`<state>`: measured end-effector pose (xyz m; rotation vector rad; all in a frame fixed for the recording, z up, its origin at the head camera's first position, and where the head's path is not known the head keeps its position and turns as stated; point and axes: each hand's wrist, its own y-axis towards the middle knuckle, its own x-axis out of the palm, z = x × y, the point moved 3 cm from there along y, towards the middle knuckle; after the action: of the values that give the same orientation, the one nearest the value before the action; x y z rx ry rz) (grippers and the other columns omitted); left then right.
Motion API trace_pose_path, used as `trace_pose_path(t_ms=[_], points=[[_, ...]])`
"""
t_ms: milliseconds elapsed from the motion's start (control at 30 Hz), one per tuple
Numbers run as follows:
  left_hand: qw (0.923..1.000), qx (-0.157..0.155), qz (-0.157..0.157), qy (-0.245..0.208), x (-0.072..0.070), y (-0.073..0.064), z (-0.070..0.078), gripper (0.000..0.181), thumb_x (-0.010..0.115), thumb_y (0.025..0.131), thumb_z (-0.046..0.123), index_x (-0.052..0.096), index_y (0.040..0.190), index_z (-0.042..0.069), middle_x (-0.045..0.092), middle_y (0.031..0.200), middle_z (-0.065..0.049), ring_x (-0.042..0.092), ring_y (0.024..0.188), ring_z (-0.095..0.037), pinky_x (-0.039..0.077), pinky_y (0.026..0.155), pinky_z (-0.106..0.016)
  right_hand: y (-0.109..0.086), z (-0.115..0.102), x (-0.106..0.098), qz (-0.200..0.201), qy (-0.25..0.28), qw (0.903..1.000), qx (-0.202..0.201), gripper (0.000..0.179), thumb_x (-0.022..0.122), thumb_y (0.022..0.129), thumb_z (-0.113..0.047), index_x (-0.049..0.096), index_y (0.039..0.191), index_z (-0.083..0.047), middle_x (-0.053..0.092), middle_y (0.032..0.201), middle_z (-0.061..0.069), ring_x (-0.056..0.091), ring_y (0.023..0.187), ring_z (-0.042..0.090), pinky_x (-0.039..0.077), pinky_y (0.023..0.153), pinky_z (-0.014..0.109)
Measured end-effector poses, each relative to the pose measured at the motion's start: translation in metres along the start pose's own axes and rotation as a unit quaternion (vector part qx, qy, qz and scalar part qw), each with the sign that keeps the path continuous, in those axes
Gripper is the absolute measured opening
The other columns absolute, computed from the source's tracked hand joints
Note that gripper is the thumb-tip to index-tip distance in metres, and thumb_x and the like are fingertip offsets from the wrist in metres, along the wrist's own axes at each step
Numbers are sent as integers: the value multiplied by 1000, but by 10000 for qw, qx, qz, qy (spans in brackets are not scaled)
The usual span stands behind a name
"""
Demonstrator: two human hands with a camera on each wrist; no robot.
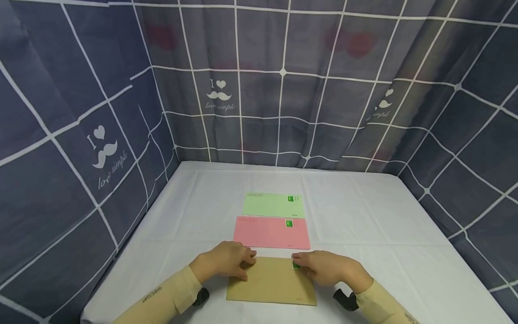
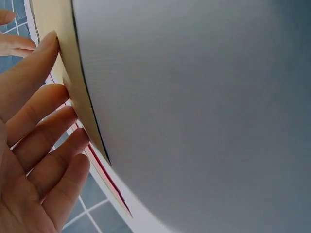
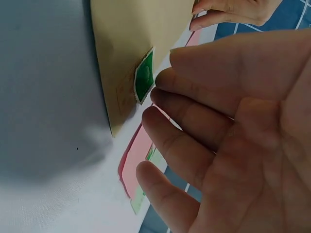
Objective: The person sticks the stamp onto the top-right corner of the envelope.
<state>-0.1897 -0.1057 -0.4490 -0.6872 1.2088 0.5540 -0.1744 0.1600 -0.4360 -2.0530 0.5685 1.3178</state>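
A tan paper envelope [image 1: 271, 284] lies flat on the white tabletop, close to the person. The left hand [image 1: 228, 260] is at its upper left corner, with the thumb over the paper and the other fingers loosely bent along the edge. At the upper right corner, the right hand [image 1: 323, 266] extends its fingers, their tips right at a green postage stamp [image 3: 144, 77] with a white perforated border. From above, these fingers partly hide the stamp. Just beyond lies a pink envelope [image 1: 269, 235], and behind that a light green envelope [image 1: 267, 207], each bearing a green stamp.
A white cloth [image 1: 356, 216] covers the table. Dark grid-patterned curtains [image 1: 259, 94] enclose it at the back and both sides. Black straps [image 1: 346, 299] show at the wrists, below the tan sleeves.
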Motion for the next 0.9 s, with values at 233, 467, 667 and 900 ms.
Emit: trace_pose_path(t_ms=[233, 467, 667, 900], points=[[10000, -2, -67, 1, -1, -1, 1, 53, 85, 76, 42, 72, 124, 21, 67, 133, 6, 64, 122, -17, 55, 97, -31, -3, -1, 0, 43, -21, 9999, -147, 45, 60, 95, -2, 59, 139, -7, 58, 146, 7, 57, 132, 19, 49, 107, 37], [10000, 61, 2, 29, -2, 0, 0, 54, 84, 76, 43, 73, 124, 20, 67, 133, 4, 64, 121, -17, 55, 97, -31, -1, 0, 2, 119, -245, 9996, -95, 49, 63, 91, 0, 60, 139, -7, 57, 147, 6, 56, 134, 21, 47, 109, 38], [10000, 39, 5, 47, -2, -1, 0, 54, 85, 76, 42, 73, 124, 21, 68, 133, 5, 64, 122, -17, 54, 98, -32, 1, 0, 2, 232, -539, 9981, -198, 45, 61, 93, -2, 61, 138, -9, 58, 146, 5, 55, 135, 22, 47, 110, 39], [10000, 51, -14, 68, -3, -1, 0, 54, 86, 75, 41, 73, 124, 22, 68, 132, 5, 64, 121, -17, 54, 97, -31, 0, -1, -1, 427, -576, 9968, -359, 39, 55, 98, -3, 61, 137, -7, 59, 145, 7, 55, 135, 23, 46, 110, 40]])
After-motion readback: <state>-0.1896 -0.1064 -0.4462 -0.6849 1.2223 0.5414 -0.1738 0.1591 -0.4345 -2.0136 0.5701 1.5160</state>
